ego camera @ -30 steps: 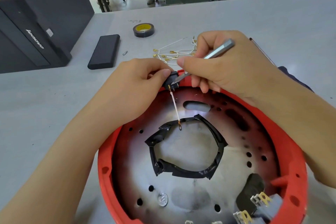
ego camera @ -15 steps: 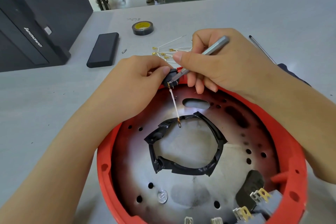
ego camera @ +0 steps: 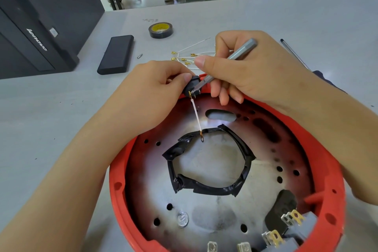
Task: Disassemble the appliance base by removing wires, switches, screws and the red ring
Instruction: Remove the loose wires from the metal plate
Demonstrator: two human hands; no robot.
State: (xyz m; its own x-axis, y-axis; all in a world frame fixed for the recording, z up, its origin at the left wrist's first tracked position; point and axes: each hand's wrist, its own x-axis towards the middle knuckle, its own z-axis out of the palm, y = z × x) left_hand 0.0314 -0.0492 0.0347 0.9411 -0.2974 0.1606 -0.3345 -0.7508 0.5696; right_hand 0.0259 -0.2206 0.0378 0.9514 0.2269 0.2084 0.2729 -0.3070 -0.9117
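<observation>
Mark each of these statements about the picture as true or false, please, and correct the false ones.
1. The right hand holds a grey screwdriver whose tip is at the small black switch. True.
2. The left hand lies flat on the table. False: its fingers pinch the black switch at the far edge of the red ring.
3. A white wire hangs from the switch over the metal plate. True.
4. The roll of tape sits inside the red ring. False: it lies on the table beyond the hands.
5. Loose white wires lie on the table behind the hands. True.
</observation>
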